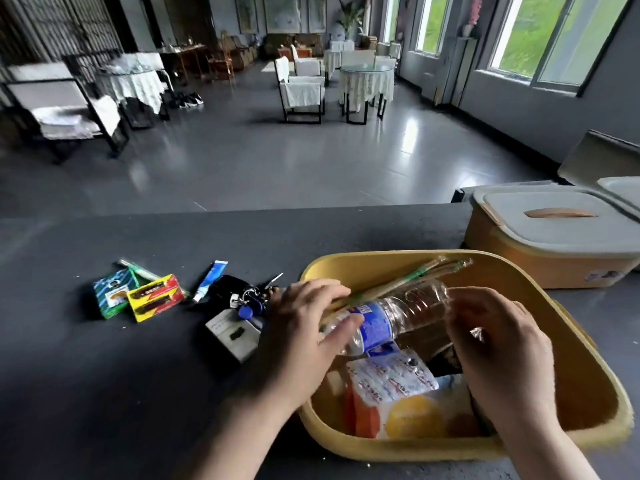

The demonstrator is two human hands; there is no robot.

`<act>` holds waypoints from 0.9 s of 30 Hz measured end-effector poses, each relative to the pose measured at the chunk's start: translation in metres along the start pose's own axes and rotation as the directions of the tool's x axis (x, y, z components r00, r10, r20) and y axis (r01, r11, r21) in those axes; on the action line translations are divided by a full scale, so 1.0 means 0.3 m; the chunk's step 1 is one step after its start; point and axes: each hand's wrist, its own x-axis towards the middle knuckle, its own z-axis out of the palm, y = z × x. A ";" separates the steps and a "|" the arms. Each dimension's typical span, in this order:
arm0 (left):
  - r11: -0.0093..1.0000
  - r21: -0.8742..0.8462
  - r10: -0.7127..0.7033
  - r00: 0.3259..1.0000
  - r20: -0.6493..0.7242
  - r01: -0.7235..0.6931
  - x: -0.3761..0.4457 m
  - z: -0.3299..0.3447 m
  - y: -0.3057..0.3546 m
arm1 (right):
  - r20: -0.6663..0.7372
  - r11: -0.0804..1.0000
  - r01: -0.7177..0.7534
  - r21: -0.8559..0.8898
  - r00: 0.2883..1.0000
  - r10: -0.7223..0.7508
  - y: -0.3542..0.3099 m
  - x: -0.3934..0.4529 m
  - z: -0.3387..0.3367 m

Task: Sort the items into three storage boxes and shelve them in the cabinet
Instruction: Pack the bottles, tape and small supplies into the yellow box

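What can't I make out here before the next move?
Head view only:
- Bottle cap end: hidden under the left hand.
- Open yellow box contents at the near right: covered by the right hand.
- Second lidded box: cut off by the right edge.
- Lettering on the packets: blurred.

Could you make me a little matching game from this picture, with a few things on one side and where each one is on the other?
Things:
1. plastic bottle
2. red and yellow box
3. grey lid
4. keys

Places:
A. on the closed box at the right
B. lying on the table beside the open yellow box
C. far left on the table
D. held over the open yellow box

Pairs: 1-D, 2-C, 3-A, 4-B
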 end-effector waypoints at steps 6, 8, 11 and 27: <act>0.849 -0.333 -0.506 0.809 -0.297 0.409 -0.155 -0.121 -0.302 | 0.099 0.907 0.287 0.309 0.938 -0.331 -0.350 -0.122 0.209; 0.842 -0.268 -0.536 0.782 -0.320 0.468 -0.205 -0.121 -0.409 | 0.148 0.864 0.377 0.334 0.884 -0.443 -0.443 -0.161 0.291; 0.819 -0.261 -0.565 0.801 -0.200 0.512 -0.263 -0.103 -0.550 | 0.191 0.834 0.455 0.311 0.830 -0.524 -0.534 -0.210 0.406; 0.910 0.354 -0.338 0.879 0.336 0.215 -0.310 -0.122 -0.743 | 0.224 0.992 0.008 0.124 0.974 -0.036 -0.385 -0.215 0.832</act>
